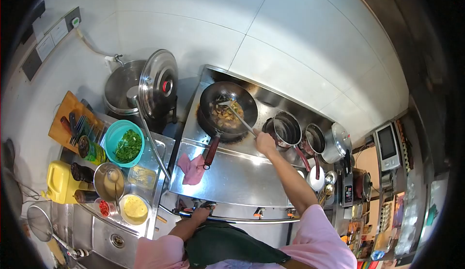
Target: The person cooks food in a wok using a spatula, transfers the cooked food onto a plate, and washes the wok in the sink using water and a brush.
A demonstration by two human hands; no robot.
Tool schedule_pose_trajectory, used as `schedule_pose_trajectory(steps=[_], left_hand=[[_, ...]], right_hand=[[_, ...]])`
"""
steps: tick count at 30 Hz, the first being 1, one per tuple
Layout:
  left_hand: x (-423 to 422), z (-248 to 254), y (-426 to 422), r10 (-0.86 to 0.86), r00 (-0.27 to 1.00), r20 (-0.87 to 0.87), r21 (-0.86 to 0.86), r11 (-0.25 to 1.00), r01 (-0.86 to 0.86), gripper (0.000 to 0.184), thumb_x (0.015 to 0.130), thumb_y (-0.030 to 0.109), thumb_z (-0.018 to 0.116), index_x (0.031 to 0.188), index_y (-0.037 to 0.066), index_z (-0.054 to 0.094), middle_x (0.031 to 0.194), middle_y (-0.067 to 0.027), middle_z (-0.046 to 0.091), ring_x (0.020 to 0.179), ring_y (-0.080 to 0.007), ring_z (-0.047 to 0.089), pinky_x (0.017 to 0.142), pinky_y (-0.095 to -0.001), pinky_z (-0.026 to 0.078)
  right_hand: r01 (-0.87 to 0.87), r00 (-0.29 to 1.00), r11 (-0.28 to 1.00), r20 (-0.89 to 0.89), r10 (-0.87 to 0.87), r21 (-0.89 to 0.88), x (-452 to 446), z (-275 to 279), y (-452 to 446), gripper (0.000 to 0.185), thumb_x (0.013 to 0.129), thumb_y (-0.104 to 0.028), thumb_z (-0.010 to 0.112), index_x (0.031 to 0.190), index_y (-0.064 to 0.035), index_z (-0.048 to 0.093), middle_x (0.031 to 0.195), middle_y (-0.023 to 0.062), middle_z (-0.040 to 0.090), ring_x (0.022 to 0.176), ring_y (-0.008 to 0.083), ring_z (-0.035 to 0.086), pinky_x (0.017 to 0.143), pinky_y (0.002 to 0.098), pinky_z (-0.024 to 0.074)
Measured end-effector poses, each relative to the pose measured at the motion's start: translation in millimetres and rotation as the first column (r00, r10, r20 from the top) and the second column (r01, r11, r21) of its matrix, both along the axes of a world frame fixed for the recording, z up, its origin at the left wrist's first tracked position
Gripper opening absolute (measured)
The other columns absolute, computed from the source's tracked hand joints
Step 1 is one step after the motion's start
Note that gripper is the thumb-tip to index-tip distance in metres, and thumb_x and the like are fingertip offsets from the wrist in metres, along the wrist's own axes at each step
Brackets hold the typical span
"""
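Observation:
My right hand (265,143) is closed around the long handle of a metal spatula (238,116). The spatula's head rests among browned food pieces (227,118) in a dark wok (213,102) on the stove. The wok's red-brown handle (211,151) points toward me, with no hand on it. Down at the stove's front edge, my left hand (199,214) has its fingers curled at a stove knob (208,205); the fingertips are partly hidden. A pink cloth (192,168) lies on the steel stove top (227,177), left of the wok handle.
Two saucepans (286,128) (314,138) and a lidded pot (337,143) stand right of the wok. At left are a large pot (118,87) with its lid (160,85) tilted, a turquoise bowl (110,140) of chopped greens, a yellow jug (60,181) and a sink (104,237).

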State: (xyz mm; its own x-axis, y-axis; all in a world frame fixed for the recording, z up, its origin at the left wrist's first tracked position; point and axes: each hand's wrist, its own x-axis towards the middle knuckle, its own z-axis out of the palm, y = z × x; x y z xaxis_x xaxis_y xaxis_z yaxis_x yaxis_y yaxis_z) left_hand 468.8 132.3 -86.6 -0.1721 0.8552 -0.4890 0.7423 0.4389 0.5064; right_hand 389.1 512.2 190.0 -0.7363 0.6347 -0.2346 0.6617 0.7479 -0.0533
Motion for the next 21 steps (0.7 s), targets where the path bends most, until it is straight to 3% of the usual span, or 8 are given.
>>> schedule_pose_trajectory(steps=[2,5,8,12,18,21], left_hand=[[-1.8,4.4,-1.5,0.0,1.0,0.016,0.02,1.0,0.0,0.021,0.088,0.013,0.055,0.099,0.001,0.069,0.097,-0.0217,0.07,0.091,-0.0358,0.07,0.078,-0.0465,0.056],[-3.0,4.7,-3.3,-0.005,0.999,0.034,0.043,0.999,0.004,0.021,0.089,0.013,0.054,0.098,0.001,0.068,0.097,-0.0215,0.07,0.09,-0.0361,0.07,0.077,-0.047,0.055],[-2.8,0.1,0.6,-0.008,0.999,0.033,0.03,1.0,0.007,0.021,0.089,0.014,0.054,0.097,0.001,0.068,0.097,-0.0215,0.07,0.09,-0.0365,0.07,0.077,-0.0476,0.055],[-2.3,0.0,-2.3,0.005,0.999,0.039,0.013,1.0,-0.006,0.021,0.088,0.014,0.054,0.098,0.002,0.068,0.097,-0.0217,0.07,0.091,-0.0371,0.07,0.076,-0.0482,0.055],[-8.1,8.5,-1.6,-0.077,0.997,0.014,0.018,0.997,0.077,0.021,0.088,0.013,0.054,0.098,0.002,0.069,0.097,-0.0212,0.07,0.091,-0.0372,0.07,0.076,-0.048,0.056],[-4.9,13.2,-7.3,0.011,0.999,0.03,0.126,0.992,-0.015,0.021,0.088,0.012,0.053,0.098,0.002,0.069,0.095,-0.0211,0.07,0.091,-0.0367,0.07,0.077,-0.0476,0.056]], right_hand=[[-0.042,0.998,0.999,-0.052,0.042,0.009,6.9,0.8,3.8,0.048,0.09,-0.021,0.058,0.138,-0.0218,0.052,0.106,0.0243,0.067,0.1,0.0412,0.065,0.086,0.0509,0.0516],[0.063,0.987,0.995,-0.144,-0.073,-0.071,-17.8,1.0,0.1,0.046,0.09,-0.02,0.057,0.136,-0.018,0.053,0.105,0.0253,0.067,0.099,0.0423,0.065,0.085,0.0516,0.0518],[0.075,0.985,0.996,-0.153,-0.08,-0.042,-33.3,-22.9,-4.7,0.042,0.089,-0.019,0.057,0.13,-0.0132,0.055,0.102,0.026,0.067,0.098,0.0428,0.065,0.084,0.0522,0.052],[-0.034,0.997,0.999,-0.063,0.033,-0.015,-16.1,-35.3,-3.1,0.038,0.088,-0.017,0.057,0.125,-0.011,0.056,0.099,0.0258,0.067,0.097,0.0438,0.065,0.084,0.0525,0.0521],[-0.063,0.997,0.998,-0.046,0.064,0.017,35.6,21.1,-29.6,0.039,0.087,-0.015,0.057,0.125,-0.0086,0.056,0.096,0.0257,0.068,0.093,0.0434,0.066,0.082,0.0534,0.0518],[-0.084,0.996,0.995,0.018,0.084,0.048,49.6,12.5,-38.7,0.038,0.087,-0.015,0.058,0.124,-0.0078,0.057,0.094,0.025,0.068,0.091,0.0427,0.066,0.079,0.0534,0.0519]])
